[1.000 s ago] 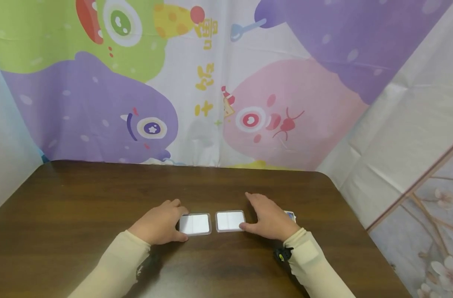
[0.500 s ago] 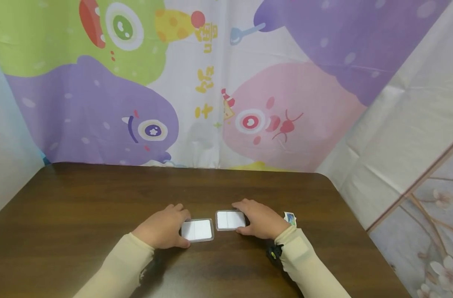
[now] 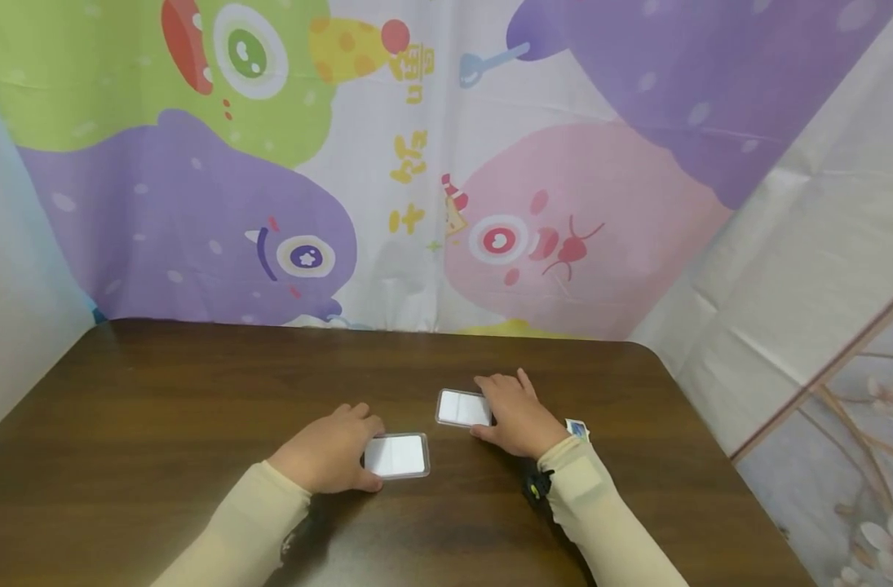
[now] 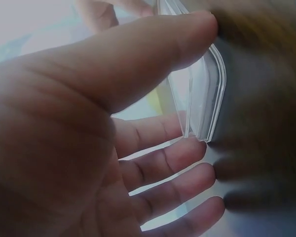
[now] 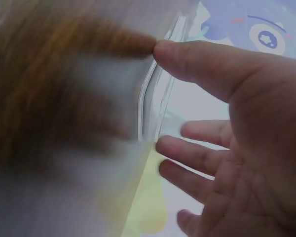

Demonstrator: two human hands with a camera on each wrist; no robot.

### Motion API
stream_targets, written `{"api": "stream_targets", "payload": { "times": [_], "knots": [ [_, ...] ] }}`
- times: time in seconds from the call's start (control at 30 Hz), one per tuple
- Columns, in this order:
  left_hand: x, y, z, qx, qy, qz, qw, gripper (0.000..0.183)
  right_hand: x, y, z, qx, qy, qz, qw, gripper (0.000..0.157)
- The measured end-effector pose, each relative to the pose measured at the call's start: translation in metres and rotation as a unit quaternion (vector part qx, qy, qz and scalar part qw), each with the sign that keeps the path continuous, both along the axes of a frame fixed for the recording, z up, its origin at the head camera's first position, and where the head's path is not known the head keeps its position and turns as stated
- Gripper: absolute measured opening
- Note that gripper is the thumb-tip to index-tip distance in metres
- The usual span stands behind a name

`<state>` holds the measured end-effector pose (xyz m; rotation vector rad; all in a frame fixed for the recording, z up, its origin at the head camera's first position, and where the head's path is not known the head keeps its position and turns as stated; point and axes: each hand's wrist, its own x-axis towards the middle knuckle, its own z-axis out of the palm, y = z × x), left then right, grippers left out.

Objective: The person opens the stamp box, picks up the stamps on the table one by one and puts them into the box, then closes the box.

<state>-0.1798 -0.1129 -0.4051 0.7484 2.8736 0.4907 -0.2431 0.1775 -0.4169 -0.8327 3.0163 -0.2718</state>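
Two flat, clear plastic cases with white contents lie on the brown table. My left hand [image 3: 332, 450] holds the left case [image 3: 397, 456] by its left end, thumb on the near edge and fingertips at the far edge. The left wrist view shows this clear case [image 4: 214, 94] between the thumb [image 4: 138, 54] and the fingers. Farther back, my right hand [image 3: 518, 416] holds the right case [image 3: 463, 408] by its right end in the same way. In the right wrist view, the right case's rim [image 5: 147, 98] runs between thumb and fingertips.
A small printed paper piece [image 3: 576, 429] lies behind my right wrist. The dark wooden table [image 3: 196, 391] ends at a cartoon-printed curtain [image 3: 395, 285]. A pale flowered cloth [image 3: 857, 424] hangs along the right side.
My right hand has come down onto the right case and moved it away from me, slightly to the right. The left hand and its case have shifted slightly towards me.
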Motion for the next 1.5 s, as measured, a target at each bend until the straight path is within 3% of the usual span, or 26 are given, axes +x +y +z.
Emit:
{"api": "stream_targets", "payload": {
  "times": [0.1, 0.23, 0.37, 0.5, 0.63, 0.8, 1.13, 1.5],
  "knots": [
    [0.001, 0.003, 0.000, -0.001, -0.001, -0.004, 1.0000, 0.060, 0.004, -0.004, 0.004, -0.025, 0.014, 0.022, 0.999, 0.074],
    [0.001, 0.006, -0.001, -0.006, 0.005, -0.010, 0.9999, 0.060, 0.015, -0.017, 0.015, -0.066, -0.003, 0.069, 0.995, 0.069],
    [0.002, 0.009, -0.001, -0.007, 0.015, -0.012, 0.9998, 0.059, 0.029, -0.032, 0.023, -0.057, -0.045, 0.112, 0.991, 0.069],
    [0.004, 0.012, -0.002, -0.009, 0.025, -0.012, 0.9996, 0.060, 0.036, -0.043, 0.020, -0.024, -0.069, 0.140, 0.987, 0.074],
    [0.005, 0.013, -0.003, -0.003, 0.027, -0.012, 0.9996, 0.065, 0.036, -0.046, 0.012, 0.004, -0.082, 0.145, 0.986, 0.075],
    [0.003, 0.008, 0.001, -0.005, 0.000, 0.001, 1.0000, 0.073, 0.033, -0.046, 0.005, 0.027, -0.080, 0.137, 0.987, 0.072],
    [0.001, 0.004, 0.007, -0.016, -0.006, -0.001, 0.9999, 0.052, 0.035, -0.046, 0.006, 0.035, -0.062, 0.148, 0.986, 0.063],
    [0.003, 0.006, 0.005, -0.014, -0.003, 0.004, 0.9999, 0.046, 0.035, -0.047, 0.006, 0.031, -0.056, 0.152, 0.986, 0.057]
  ]
}}
